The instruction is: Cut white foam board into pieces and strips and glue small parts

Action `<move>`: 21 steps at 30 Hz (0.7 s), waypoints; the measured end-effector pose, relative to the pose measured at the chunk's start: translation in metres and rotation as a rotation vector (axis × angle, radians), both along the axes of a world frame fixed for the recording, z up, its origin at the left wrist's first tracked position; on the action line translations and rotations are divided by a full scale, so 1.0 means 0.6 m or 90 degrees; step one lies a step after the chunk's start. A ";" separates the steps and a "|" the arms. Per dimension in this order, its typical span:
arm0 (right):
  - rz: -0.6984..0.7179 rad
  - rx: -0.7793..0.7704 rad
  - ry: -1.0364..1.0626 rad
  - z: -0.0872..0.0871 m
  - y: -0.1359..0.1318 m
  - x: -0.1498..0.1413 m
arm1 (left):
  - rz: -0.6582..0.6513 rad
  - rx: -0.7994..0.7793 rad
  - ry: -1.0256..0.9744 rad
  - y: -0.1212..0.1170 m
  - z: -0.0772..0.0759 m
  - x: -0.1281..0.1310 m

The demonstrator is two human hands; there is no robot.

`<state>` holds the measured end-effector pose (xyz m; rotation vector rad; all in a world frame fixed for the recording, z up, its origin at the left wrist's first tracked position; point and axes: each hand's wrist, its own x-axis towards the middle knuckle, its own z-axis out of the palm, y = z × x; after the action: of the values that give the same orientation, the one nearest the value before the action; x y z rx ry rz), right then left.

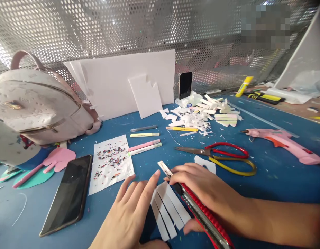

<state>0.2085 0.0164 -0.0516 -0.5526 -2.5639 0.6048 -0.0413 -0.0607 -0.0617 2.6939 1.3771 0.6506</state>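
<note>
My right hand [201, 183] is wrapped round a red box cutter [201, 211], its blade end pointing away from me and to the left. Beneath both hands lie several pale strips [172, 205] side by side on the blue table, with narrow gaps between them. My left hand [135, 204] rests with its fingers stretched out at the left edge of the strips, its index fingertip close to the blade. Just beyond the right hand are scissors [219, 154] with one red and one yellow handle. A white scrap [205, 163] lies by them, partly hidden behind the hand.
Left are a black phone [67, 193], a paper with colourful bits [97, 180] and a backpack [37, 103]. Several pens [144, 135] lie ahead, near a pile of white scraps [191, 116]. A pink glue gun [284, 141] lies right. White boards [110, 79] lean against the perforated panel.
</note>
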 end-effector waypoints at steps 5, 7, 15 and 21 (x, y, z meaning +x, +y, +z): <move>0.005 0.013 0.000 0.000 -0.001 0.003 | -0.017 0.020 0.025 0.003 0.017 -0.014; -0.005 0.007 -0.010 0.001 -0.003 0.008 | -0.034 0.006 0.040 0.003 0.029 -0.024; -0.030 -0.010 -0.029 0.000 -0.015 0.018 | -0.137 -0.001 0.120 0.009 0.020 -0.040; -0.057 -0.019 -0.034 -0.002 -0.018 0.020 | -0.162 0.080 0.109 0.015 0.016 -0.034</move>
<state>0.2207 0.0057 -0.0526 -0.6980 -2.5686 0.6053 -0.0619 -0.0520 -0.0519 3.0164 1.0245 0.5105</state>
